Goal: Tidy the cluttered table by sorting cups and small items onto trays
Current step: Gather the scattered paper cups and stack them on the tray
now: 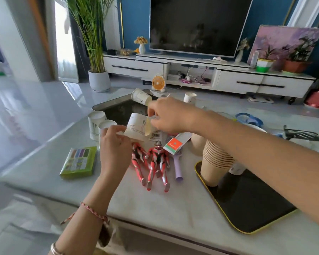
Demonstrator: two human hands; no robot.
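- White cup [138, 128]: held on its side above the tabletop [173, 205], mouth toward the right hand. This attitude probably serves nesting or emptying; which one cannot be told.
- Left hand [114, 144]: fingers curled closed around the cup's base end, carrying its weight.
- Right hand [168, 115]: thumb and fingers pinched on the cup's rim. A second white cup [141, 96] shows tilted just past its fingertips; whether this hand also holds it cannot be told.
- Brown stack [216, 161]: nested cups leaning on the yellow-rimmed tray [250, 201], already sorted by type.
- Steel tray [116, 105]: at the far edge, behind the held cup.
- Two cups [99, 124]: upright, touching, left of the held cup, not yet on a tray.
- Toy figures [151, 162] and green box [78, 161]: lying flat on the tabletop, unsorted.
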